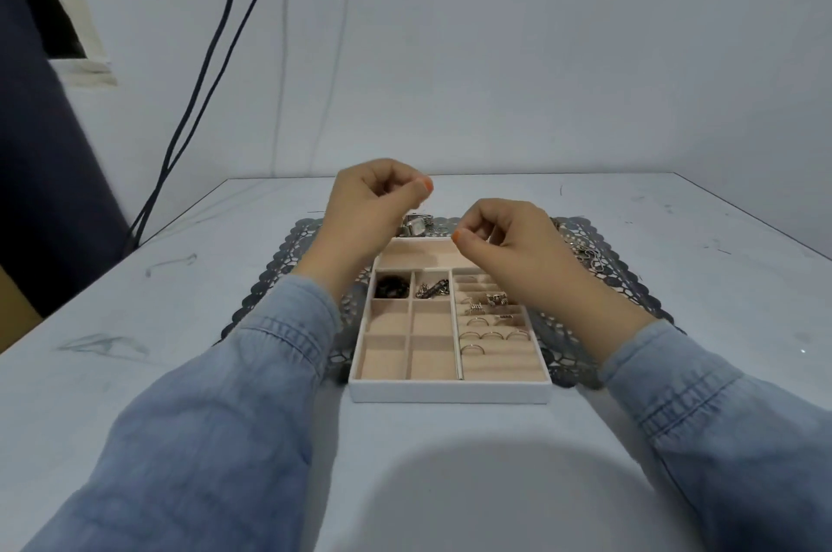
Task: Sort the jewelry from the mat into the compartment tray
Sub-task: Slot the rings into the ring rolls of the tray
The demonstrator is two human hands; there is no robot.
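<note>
My left hand (373, 200) and my right hand (508, 236) hover above the far end of the compartment tray (450, 391), each with thumb and forefinger pinched together. A very thin chain seems to run between them; only a faint strand shows under my left thumb. The tray is white with a pink lining and lies on a grey lace mat (288, 245). Several rings (490, 322) sit in its right-hand slots. A dark bunch (391, 286) and a metal piece (432, 288) fill two small compartments. A watch (416, 225) lies on the mat behind the tray.
More metal jewelry (585, 254) lies on the mat right of my right hand. The white table (180, 326) ends at a wall behind. Two dark cables (211, 69) hang at the back left beside a dark curtain (40, 191).
</note>
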